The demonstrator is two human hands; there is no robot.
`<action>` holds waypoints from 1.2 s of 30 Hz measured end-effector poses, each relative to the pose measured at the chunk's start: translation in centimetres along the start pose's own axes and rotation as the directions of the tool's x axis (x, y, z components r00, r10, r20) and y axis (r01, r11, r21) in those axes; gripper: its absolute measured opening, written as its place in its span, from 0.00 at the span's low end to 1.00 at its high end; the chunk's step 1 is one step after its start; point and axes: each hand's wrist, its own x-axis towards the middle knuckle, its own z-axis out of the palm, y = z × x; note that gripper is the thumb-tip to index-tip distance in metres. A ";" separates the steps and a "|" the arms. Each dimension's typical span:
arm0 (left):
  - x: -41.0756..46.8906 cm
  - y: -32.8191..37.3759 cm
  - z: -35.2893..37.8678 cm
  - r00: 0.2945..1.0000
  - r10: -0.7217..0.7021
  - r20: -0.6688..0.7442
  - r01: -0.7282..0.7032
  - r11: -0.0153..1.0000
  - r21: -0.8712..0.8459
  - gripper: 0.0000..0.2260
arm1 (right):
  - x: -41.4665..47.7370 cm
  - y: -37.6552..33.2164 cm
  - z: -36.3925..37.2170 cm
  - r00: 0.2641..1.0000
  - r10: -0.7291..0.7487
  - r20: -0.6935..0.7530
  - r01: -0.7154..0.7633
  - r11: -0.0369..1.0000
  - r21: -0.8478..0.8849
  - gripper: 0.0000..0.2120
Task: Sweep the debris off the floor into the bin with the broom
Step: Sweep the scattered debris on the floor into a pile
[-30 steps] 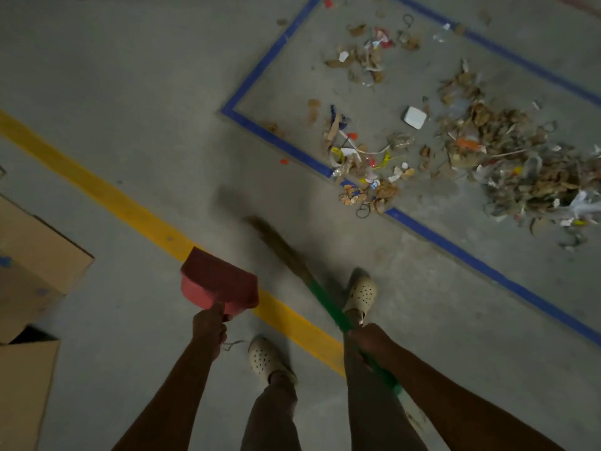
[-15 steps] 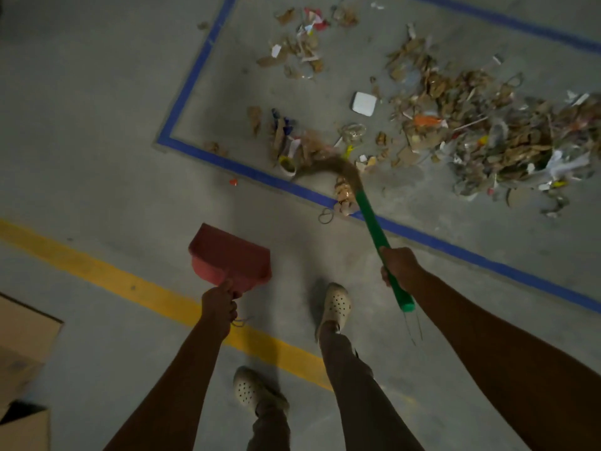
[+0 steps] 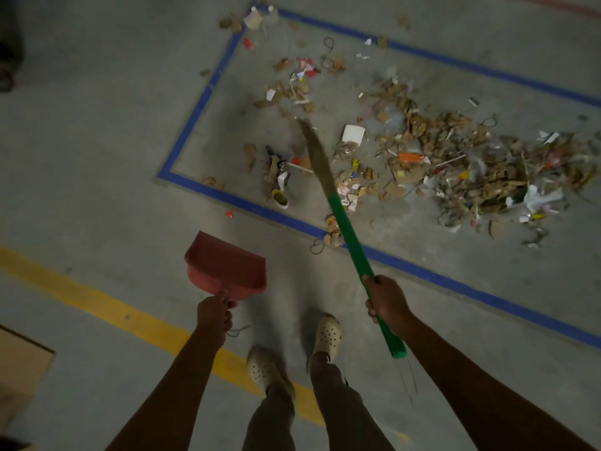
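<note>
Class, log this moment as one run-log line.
right hand grips green-handled straw broom | left hand holds red plastic dustpan | bristles over scattered debris

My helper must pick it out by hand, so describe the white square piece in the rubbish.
Look inside the blue tape rectangle on the floor. The white square lies just right of the bristles of the broom, at the left edge of the big pile. It is plain and straight-edged; its neighbours are crumpled brown scraps.

broom tip blurred; cardboard box cropped at left.
</note>
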 end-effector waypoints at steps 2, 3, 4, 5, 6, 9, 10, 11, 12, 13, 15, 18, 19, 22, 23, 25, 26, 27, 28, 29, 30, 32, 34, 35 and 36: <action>0.2 -0.4 -0.7 1.000 -0.007 -0.021 0.006 1.000 -0.013 0.10 | -0.7 0.0 2.0 0.997 -0.019 0.074 0.024 0.998 -0.060 0.13; 0.3 -0.6 -1.2 0.999 -0.010 -0.033 0.009 1.000 -0.023 0.11 | -1.0 -0.1 3.2 0.994 -0.024 0.108 0.034 0.995 -0.097 0.13; 0.3 -0.8 -1.7 0.999 -0.013 -0.045 0.012 0.999 -0.032 0.12 | -1.3 -0.3 4.5 0.990 -0.037 0.134 0.056 0.988 -0.142 0.13; 0.4 -1.0 -2.3 0.998 -0.016 -0.058 0.014 0.999 -0.043 0.13 | -1.6 -0.6 5.8 0.987 -0.054 0.153 0.083 0.979 -0.188 0.13; 0.6 -1.1 -2.9 0.997 -0.021 -0.071 0.017 0.998 -0.055 0.14 | -1.9 -0.9 7.2 0.982 -0.072 0.172 0.110 0.969 -0.221 0.14; 1.1 -1.2 -4.7 0.993 -0.046 -0.110 0.035 0.994 -0.104 0.14 | -2.7 -2.1 10.8 0.968 -0.062 0.245 0.129 0.954 -0.269 0.15; 1.4 -1.2 -5.4 0.991 -0.052 -0.121 0.037 0.992 -0.123 0.14 | -2.7 -2.5 11.9 0.963 -0.045 0.266 0.123 0.950 -0.288 0.16; 1.7 -1.2 -5.9 0.990 -0.059 -0.128 0.041 0.990 -0.137 0.13 | -2.6 -3.0 13.0 0.959 -0.016 0.282 0.106 0.946 -0.305 0.16; 2.1 -1.2 -6.6 0.989 -0.066 -0.132 0.047 0.989 -0.144 0.13 | -2.3 -3.5 14.1 0.955 0.016 0.298 0.081 0.946 -0.314 0.17; 2.6 -1.1 -7.1 0.988 -0.073 -0.136 0.054 0.988 -0.144 0.13 | -1.8 -4.0 15.1 0.949 0.055 0.310 0.050 0.946 -0.319 0.17; 3.9 -0.7 -8.0 0.987 -0.087 -0.137 0.067 0.988 -0.140 0.13 | -0.7 -5.2 16.5 0.937 0.155 0.313 -0.061 0.955 -0.291 0.17; 6.4 0.5 -8.5 0.986 -0.109 -0.128 0.093 0.988 -0.120 0.11 | 2.3 -6.3 17.6 0.921 0.276 0.274 -0.213 0.947 -0.239 0.13; 7.4 1.0 -8.5 0.985 -0.116 -0.126 0.102 0.988 -0.113 0.11 | 3.5 -6.6 17.7 0.922 0.304 0.239 -0.254 0.943 -0.216 0.13; 10.0 2.9 -7.9 0.987 -0.123 -0.105 0.112 0.988 -0.107 0.12 | 6.6 -7.5 16.9 0.927 0.357 0.110 -0.346 0.932 -0.111 0.12; 10.8 3.6 -7.6 0.988 -0.121 -0.092 0.112 0.989 -0.099 0.13 | 7.5 -8.2 16.2 0.931 0.357 0.073 -0.352 0.933 -0.069 0.11; 12.1 5.2 -7.0 0.991 -0.113 -0.071 0.107 0.991 -0.076 0.13 | 8.9 -9.8 14.5 0.940 0.342 0.004 -0.342 0.939 0.043 0.10; 12.7 5.9 -6.8 0.992 -0.110 -0.061 0.106 0.992 -0.066 0.14 | 9.6 -10.7 13.6 0.941 0.337 -0.032 -0.332 0.938 0.103 0.09; 13.3 6.6 -6.5 0.992 -0.111 -0.052 0.108 0.993 -0.053 0.14 | 10.2 -11.6 12.7 0.939 0.336 -0.073 -0.321 0.933 0.163 0.09; 13.8 7.3 -6.2 0.993 -0.114 -0.043 0.112 0.993 -0.042 0.15 | 10.6 -12.5 11.9 0.935 0.334 -0.116 -0.305 0.928 0.213 0.09; 14.3 7.9 -6.0 0.993 -0.112 -0.036 0.111 0.993 -0.033 0.16 | 10.8 -13.4 11.1 0.930 0.331 -0.161 -0.285 0.924 0.254 0.10; 14.7 8.6 -5.7 0.994 -0.109 -0.029 0.108 0.994 -0.030 0.16 | 11.0 -14.1 10.4 0.924 0.326 -0.199 -0.264 0.922 0.283 0.11; 15.3 9.8 -5.1 0.995 -0.096 -0.014 0.095 0.995 -0.032 0.16 | 10.8 -15.3 9.0 0.913 0.321 -0.253 -0.235 0.919 0.318 0.14; 15.6 11.0 -4.5 0.997 -0.080 -0.002 0.080 0.996 -0.027 0.15 | 10.0 -16.1 8.2 0.906 0.310 -0.287 -0.217 0.925 0.312 0.16; 15.8 11.5 -4.3 0.997 -0.076 0.004 0.076 0.997 -0.023 0.14 | 9.4 -16.4 8.0 0.910 0.292 -0.294 -0.204 0.933 0.296 0.16; 16.0 12.0 -4.0 0.997 -0.073 0.007 0.073 0.997 -0.019 0.13 | 8.8 -16.5 8.0 0.918 0.264 -0.296 -0.185 0.945 0.270 0.15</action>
